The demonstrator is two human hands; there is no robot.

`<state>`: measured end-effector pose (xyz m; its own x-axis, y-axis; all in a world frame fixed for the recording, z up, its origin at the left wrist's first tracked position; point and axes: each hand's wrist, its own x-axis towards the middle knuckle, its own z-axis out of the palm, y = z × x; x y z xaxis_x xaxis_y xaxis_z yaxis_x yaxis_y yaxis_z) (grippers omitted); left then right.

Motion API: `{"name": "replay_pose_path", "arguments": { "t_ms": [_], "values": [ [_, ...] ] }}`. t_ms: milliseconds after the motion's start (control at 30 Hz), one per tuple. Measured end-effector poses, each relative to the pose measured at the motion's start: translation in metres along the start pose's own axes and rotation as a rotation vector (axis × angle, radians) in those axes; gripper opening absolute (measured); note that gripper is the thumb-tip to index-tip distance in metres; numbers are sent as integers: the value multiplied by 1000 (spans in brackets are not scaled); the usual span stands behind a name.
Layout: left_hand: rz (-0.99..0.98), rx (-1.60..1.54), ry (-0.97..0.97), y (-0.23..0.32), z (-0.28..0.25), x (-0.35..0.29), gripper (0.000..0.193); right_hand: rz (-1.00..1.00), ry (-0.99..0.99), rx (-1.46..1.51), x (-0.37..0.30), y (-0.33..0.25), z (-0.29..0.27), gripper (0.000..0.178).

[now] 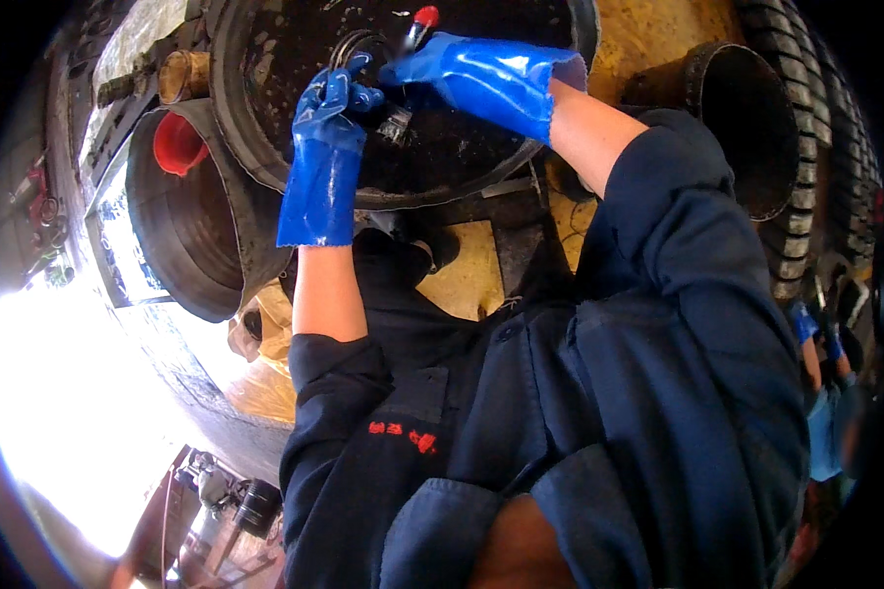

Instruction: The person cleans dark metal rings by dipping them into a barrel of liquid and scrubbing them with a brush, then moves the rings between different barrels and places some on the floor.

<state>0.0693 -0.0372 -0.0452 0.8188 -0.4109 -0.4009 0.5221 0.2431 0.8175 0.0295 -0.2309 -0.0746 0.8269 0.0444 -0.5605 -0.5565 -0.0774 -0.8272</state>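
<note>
Start at your 10 o'clock: a metal drum [182, 240] lies with its mouth toward you, a red cup-like vessel [180, 144] inside it, apart from your hands.

Nearer 11 o'clock, your left hand [336, 103] is over the basin [228, 88], gloved fingers bent around a ring-shaped metal part [346, 43]. The rings show just past your fingertips, toward 12 o'clock; the rest of the part is hidden by the glove.

At 12 o'clock, a brush [395, 126] crosses the dark inside of the basin, its bristles pointing toward 7 o'clock and its red handle end toward 12. Your right hand [437, 64] closes around its middle, beside the left. The bristles sit apart from the visible rings.

Part and brush are both in hand, so the brushing looks under way rather than finished, and neither has been set down. How much of the part is done you cannot judge from here: its surface is too small and too covered. What is left would be any face under your fingers.

Toward 2 o'clock stand an open metal cylinder [746, 133] and, beyond it, a tyre [805, 128].
</note>
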Motion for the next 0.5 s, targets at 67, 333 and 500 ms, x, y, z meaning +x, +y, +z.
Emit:
{"name": "replay_pose_path", "arguments": {
  "t_ms": [67,333,500],
  "values": [
    [-8,21,39,-2,-4,1,40,-73,26,-190,-11,-17,-2,41],
    [-27,49,93,-7,-5,3,36,-387,268,-1077,-42,-46,4,30],
    [-42,108,139,-10,-9,10,34,-185,355,-855,-41,-49,5,34]
  ]
}}
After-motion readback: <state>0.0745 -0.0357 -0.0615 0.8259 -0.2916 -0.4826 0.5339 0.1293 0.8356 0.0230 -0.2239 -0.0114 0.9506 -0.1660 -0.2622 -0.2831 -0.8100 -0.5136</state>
